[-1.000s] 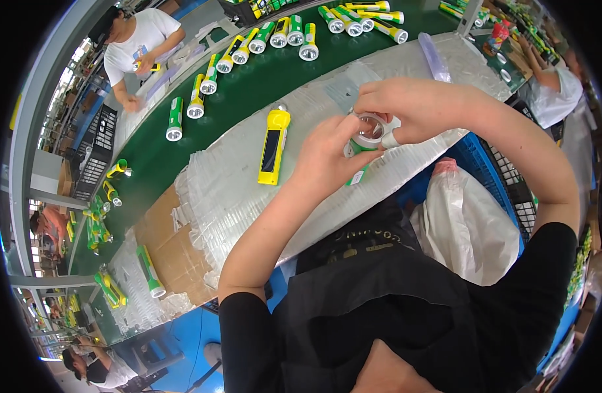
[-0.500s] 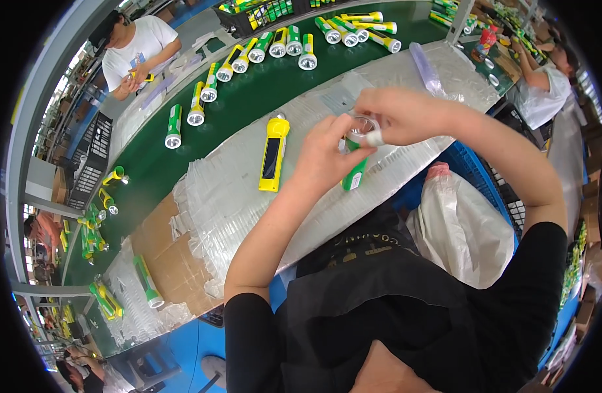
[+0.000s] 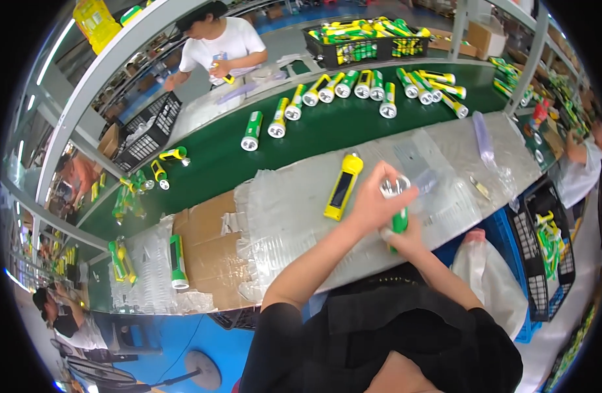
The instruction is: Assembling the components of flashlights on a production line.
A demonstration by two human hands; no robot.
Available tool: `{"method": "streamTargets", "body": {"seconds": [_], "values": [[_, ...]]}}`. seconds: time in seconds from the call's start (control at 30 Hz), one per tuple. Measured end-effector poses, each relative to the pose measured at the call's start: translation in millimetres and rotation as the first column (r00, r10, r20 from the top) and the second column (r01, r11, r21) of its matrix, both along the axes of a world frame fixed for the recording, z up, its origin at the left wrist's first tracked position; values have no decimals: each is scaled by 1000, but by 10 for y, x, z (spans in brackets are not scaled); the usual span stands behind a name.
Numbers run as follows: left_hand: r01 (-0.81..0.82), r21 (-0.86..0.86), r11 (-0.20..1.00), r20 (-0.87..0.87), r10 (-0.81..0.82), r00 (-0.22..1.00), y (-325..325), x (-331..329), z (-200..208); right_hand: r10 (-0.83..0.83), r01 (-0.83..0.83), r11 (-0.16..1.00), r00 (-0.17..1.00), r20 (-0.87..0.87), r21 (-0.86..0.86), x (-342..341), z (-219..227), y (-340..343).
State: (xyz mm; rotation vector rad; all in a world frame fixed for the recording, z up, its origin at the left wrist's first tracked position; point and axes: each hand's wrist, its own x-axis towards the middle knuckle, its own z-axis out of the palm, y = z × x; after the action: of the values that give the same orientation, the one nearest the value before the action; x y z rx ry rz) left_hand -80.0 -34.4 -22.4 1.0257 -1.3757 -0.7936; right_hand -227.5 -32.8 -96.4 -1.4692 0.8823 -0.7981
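Observation:
A green flashlight [image 3: 400, 221] is between my two hands, its round silver reflector end turned upward. My left hand [image 3: 374, 204] is closed around the reflector end, with fingers and thumb at the rim. Lower down, my right hand [image 3: 409, 237] wraps the green body; part of that hand is hidden behind the flashlight. To the left of my hands lies a yellow flashlight [image 3: 343, 187] with a dark panel along its side, touched by neither hand. Both hands are over the plastic-covered work surface [image 3: 294, 216].
Flashlights [image 3: 363, 85] stand in a row on the green belt [image 3: 209, 150] beyond. A black crate [image 3: 314, 49] of flashlights sits behind it. A white sack [image 3: 488, 275] and another crate [image 3: 540, 308] are at right. Across the belt stands a person in white [image 3: 225, 46].
My right hand has come down from the reflector rim to the flashlight's body. My left hand stays at the reflector end. The whole view has swung, so the table appears farther right.

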Motion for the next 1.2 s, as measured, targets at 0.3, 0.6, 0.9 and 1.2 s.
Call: {"method": "streamTargets", "body": {"seconds": [0.3,0.6,0.9,1.2], "values": [[-199,-261,945,506,309,805,281,959,691,322,-405,862,901,-290,-305,303,1029,-472],[-601,-653,461,598,801,-35,-1511,3530,-273,-850,760,498,523,-62,-418,-1654,-207,-177],[-480,-550,684,776,631,9,-1862,2720,-359,-536,964,250,213,-817,87,-4047,-1789,2252],[754,-69,654,816,-398,420,-924,-2460,59,-442,824,549,427,-789,138,-4207,-2635,1876]]}}
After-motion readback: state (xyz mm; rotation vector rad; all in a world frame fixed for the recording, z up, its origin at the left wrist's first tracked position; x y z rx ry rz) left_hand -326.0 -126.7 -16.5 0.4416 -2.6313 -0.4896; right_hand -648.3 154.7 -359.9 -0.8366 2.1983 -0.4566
